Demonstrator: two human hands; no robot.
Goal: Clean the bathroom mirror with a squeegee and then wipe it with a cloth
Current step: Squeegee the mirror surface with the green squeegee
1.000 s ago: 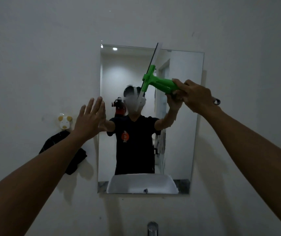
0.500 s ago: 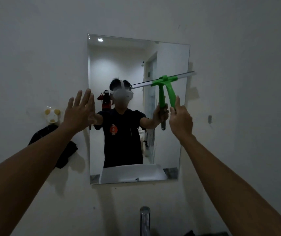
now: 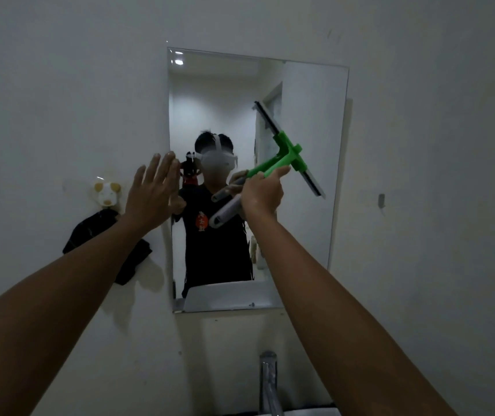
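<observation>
1. Right hand [image 3: 260, 195]: grip closed around the squeegee [image 3: 282, 159] at the junction of green neck and grey handle; fingers wrapped, thumb side up toward the green part.
2. Squeegee: green T-shaped head and neck, pale grey tubular handle end projecting down-left below the fist. Blade runs diagonally from upper left to lower right, in front of the right half of the glass. Whether the blade edge touches the glass cannot be told.
3. Left hand [image 3: 153, 190]: grip open, empty, fingers straight and together, palm toward the wall, raised at the left edge of the mirror [image 3: 309, 235]. Contact with wall or glass cannot be told.
4. Mirror: frameless rectangular pane, fixed to a plain pale wall [image 3: 435, 145]. Reflection shows a person in a dark shirt, both raised hands, the squeegee and a white basin.
5. Dark cloth [image 3: 102, 235]: hanging on the wall left of the mirror, below and behind the left forearm, suspended from a small animal-shaped hook [image 3: 106, 193] in white and yellow.
6. Small wall hook [image 3: 381, 199]: right of the mirror, bare.
7. Tap [image 3: 268, 382]: chrome, upright, bottom centre, below the mirror.
8. Basin [image 3: 309, 412]: sliver of white rim at the bottom edge, beside the tap.
</observation>
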